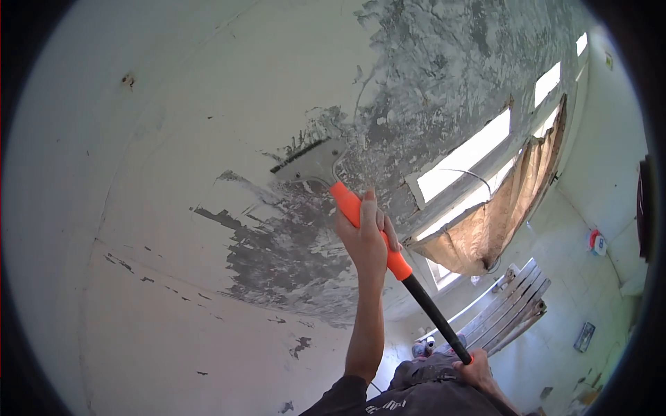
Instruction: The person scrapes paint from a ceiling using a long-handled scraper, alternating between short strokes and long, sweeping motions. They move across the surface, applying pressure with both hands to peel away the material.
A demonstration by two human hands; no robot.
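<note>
A long-handled scraper (312, 163) with a wide metal blade and an orange and black handle is held up against the ceiling. My left hand (366, 232) is wrapped round the orange grip just below the blade. Low in the view, my right hand (476, 367) closes round the bottom end of the black shaft. The blade edge lies at the border between pale coating and a bare grey patch (291, 256) with ragged edges. More rough grey surface (444, 76) spreads toward the upper right.
Bright windows (465, 156) run along the right, with a brown cloth (479, 236) hanging beside them. Below stands a slatted wooden bench (506, 308). A red and white object (597, 243) and a small rectangular item (584, 337) are on the right.
</note>
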